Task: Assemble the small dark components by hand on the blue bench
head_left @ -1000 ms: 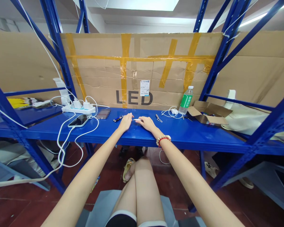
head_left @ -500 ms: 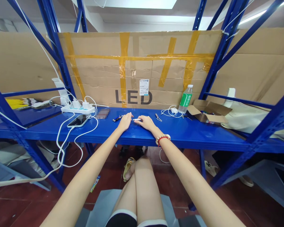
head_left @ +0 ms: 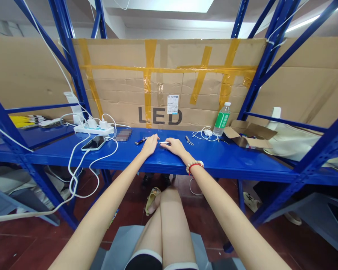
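My left hand [head_left: 150, 145] rests on the blue tabletop, its fingers stretched out and lying flat with nothing visible in them. Just beside it, to the left, lies a dark, slim pen-like object [head_left: 141, 141], partly covered by the hand. My right hand [head_left: 175, 146] has its fingers curled around a small silver-and-black object [head_left: 165, 143], whose kind is too small to make out. To the right of that hand is a small dark piece with a metal loop [head_left: 189, 140], lying apart from it on the table.
A white power strip [head_left: 94, 129] with plugs and a phone [head_left: 93, 143] on a cable occupy the left. Toward the right stand a green-labelled bottle [head_left: 222, 119], a coiled white cable [head_left: 207, 132] and an open carton [head_left: 250, 134]. Cardboard [head_left: 115, 93] walls off the back; blue posts frame both sides.
The camera view has shifted very slightly. Both hands stay in the same places on the table, with the silver-and-black object still at my right fingers.
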A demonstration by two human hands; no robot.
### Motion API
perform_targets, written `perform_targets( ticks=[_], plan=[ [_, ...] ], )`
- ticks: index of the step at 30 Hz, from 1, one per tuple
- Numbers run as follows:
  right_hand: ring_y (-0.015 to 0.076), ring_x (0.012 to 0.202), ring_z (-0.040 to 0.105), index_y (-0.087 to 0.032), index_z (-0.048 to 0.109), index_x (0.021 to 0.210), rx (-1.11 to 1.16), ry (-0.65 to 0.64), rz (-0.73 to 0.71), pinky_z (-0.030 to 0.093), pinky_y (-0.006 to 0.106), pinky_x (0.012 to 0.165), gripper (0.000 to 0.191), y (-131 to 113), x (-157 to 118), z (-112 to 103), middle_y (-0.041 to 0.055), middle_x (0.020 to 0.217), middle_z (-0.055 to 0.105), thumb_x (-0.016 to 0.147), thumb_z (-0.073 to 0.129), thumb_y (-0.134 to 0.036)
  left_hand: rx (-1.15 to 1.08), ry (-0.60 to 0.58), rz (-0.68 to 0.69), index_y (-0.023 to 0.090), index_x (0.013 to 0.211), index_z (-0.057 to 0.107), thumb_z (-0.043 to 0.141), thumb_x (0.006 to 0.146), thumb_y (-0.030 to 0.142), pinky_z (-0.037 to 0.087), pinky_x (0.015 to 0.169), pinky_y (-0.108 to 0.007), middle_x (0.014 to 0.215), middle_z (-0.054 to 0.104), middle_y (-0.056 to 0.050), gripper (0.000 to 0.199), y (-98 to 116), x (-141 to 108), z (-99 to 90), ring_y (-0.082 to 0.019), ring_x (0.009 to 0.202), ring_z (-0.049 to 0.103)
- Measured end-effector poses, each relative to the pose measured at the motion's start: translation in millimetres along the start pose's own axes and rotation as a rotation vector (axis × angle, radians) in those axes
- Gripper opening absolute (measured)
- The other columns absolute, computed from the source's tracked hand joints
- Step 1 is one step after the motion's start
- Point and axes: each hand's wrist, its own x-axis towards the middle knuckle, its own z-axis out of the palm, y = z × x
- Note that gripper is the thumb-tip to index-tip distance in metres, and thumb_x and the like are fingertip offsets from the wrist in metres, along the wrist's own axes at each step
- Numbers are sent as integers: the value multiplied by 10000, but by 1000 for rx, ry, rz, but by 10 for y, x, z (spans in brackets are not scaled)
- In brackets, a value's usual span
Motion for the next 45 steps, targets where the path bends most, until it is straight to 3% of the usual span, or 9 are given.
perform_targets(
  ticks=[20,32,38,45],
  plan=[
    [132,729,537,-181,607,760,-2,46,-11,279,222,618,366,54,21,31,35,816,649,888,435,-477,-4,0,2,190,796,562,140,938,349,381,881,-323,732,593,-26,473,-10,8,1,-175,795,561],
    [129,622,524,-190,587,667,2,19,26,250,232,552,445,47,23,35,22,679,632,897,382,-511,-7,6,4,190,790,567,152,935,340,392,870,-320,744,603,-34,464,-10,11,0,-182,803,562],
    [128,695,546,-202,599,778,19,17,-17,276,218,588,322,33,13,22,16,788,652,912,411,-426,-8,8,5,189,796,567,151,935,335,388,875,-324,737,597,-33,462,11,1,-7,-181,801,559],
    [134,692,548,-199,590,770,20,23,-12,276,219,594,311,51,14,31,17,781,652,907,427,-427,-4,8,0,193,793,569,141,937,351,391,865,-315,730,595,-29,478,9,3,-10,-178,792,561]
  ],
)
